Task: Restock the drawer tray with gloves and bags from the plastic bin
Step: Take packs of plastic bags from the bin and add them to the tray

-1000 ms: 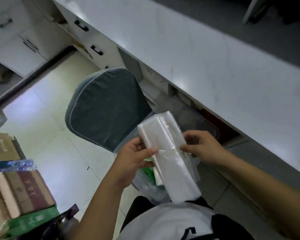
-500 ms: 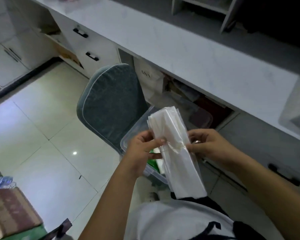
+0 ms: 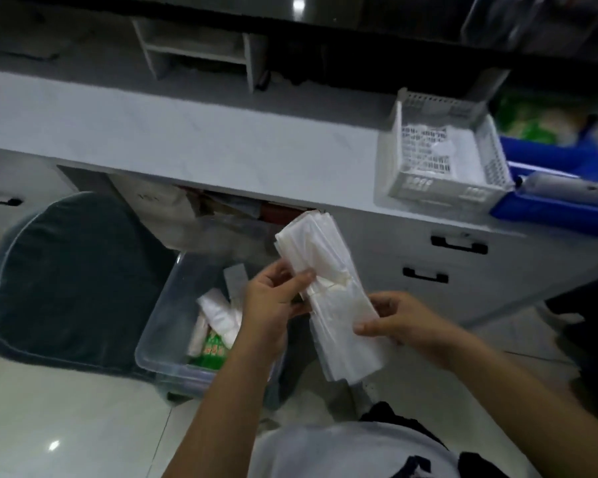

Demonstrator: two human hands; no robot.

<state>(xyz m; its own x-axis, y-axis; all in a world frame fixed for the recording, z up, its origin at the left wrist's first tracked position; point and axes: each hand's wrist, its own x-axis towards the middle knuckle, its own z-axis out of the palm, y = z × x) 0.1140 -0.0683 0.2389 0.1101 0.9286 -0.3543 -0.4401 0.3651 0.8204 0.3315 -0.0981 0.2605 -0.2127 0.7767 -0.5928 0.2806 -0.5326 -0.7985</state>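
Note:
A long folded bundle of white plastic bags (image 3: 328, 291) is held in front of me by both hands. My left hand (image 3: 273, 301) pinches its middle from the left, and my right hand (image 3: 397, 319) grips its lower right edge. Below the left hand, on the floor, stands the clear plastic bin (image 3: 159, 326) with more white packs and a green packet inside. On the counter at the upper right sits the white perforated tray (image 3: 408, 188), with some white plastic lying in it.
A dark cushioned chair (image 3: 69, 277) stands left of the bin. A blue crate (image 3: 553, 208) sits right of the tray. Closed drawers with black handles (image 3: 458, 243) are under the counter, beside an open knee space stuffed with items.
The view has swung right and up, bringing the counter tray and blue crate into sight. My right hand has slid down the bundle from its middle to its lower edge.

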